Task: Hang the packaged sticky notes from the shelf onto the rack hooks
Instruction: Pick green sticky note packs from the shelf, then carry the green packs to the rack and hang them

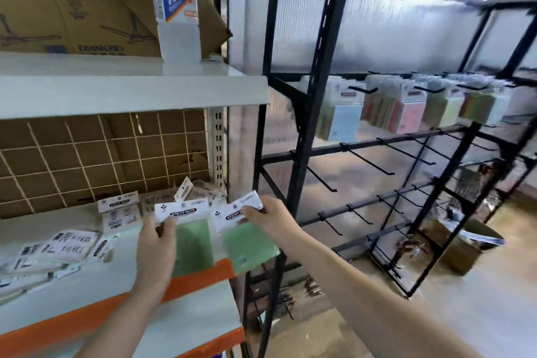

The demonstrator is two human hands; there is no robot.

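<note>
My left hand (155, 244) grips a green sticky-note pack (193, 244) by its white header, just above the shelf's orange front edge. My right hand (268, 219) pinches a second green pack (248, 247) at its header, held past the shelf's right end, toward the rack. Several more packs (66, 244) lie loose on the shelf (87, 293) at the left and back. The black rack (374, 148) stands to the right; its top row of hooks carries hung packs (406, 109), and the lower hooks (369, 163) are bare.
An upper shelf board (130, 87) holds cardboard boxes (72, 3) and a tall white carton (177, 9). A wire grid (101, 154) backs the lower shelf. An open cardboard box (465, 247) sits on the floor behind the rack.
</note>
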